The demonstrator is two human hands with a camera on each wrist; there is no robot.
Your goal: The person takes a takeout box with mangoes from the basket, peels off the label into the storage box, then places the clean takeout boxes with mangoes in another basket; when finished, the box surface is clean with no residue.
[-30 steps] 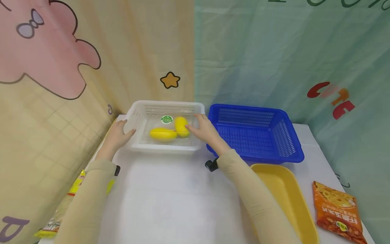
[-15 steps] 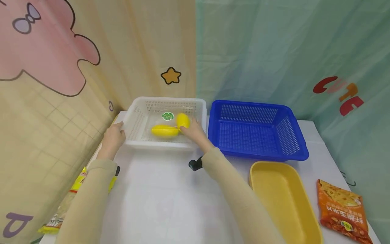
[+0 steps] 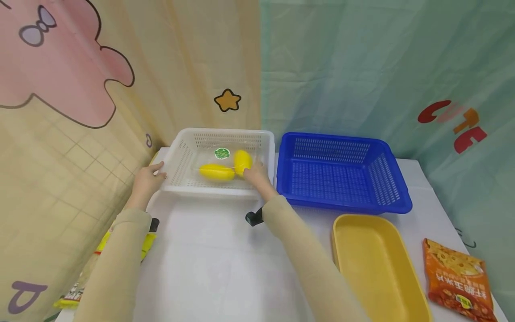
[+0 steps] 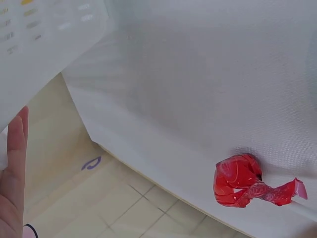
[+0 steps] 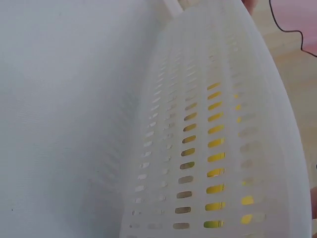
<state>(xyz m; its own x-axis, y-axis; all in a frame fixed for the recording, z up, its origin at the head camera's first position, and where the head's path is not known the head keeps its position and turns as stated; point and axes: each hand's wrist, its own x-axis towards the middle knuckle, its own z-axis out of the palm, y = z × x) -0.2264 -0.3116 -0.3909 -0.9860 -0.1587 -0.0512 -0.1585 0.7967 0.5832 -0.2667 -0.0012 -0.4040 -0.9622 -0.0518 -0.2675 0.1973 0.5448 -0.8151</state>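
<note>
Two yellow fruits (image 3: 217, 172) lie inside a clear plastic bag (image 3: 207, 156) with a round green label, in the white basket (image 3: 209, 192). My right hand (image 3: 256, 174) reaches into the basket's right side and grips the bag's right end beside the upright fruit; its fingertips are partly hidden. At the left rim my left hand (image 3: 145, 182) rests with thumb and fingers apart. In the left wrist view, its fingers (image 4: 17, 148) lie against the outside of the basket. Through the basket's slotted wall (image 5: 198, 148), yellow shows in the right wrist view.
A blue basket (image 3: 330, 179) stands right of the white one. Nearer are a yellow tray (image 3: 370, 268) and an orange snack bag (image 3: 458, 277). A yellow snack packet (image 3: 80, 279) lies partly under the left arm. A red-wrapped lollipop (image 4: 237, 181) lies on the white table.
My right hand has moved inward and down from the basket's right rim to the bag's right end. The left hand has shifted slightly left and down along the left rim.
</note>
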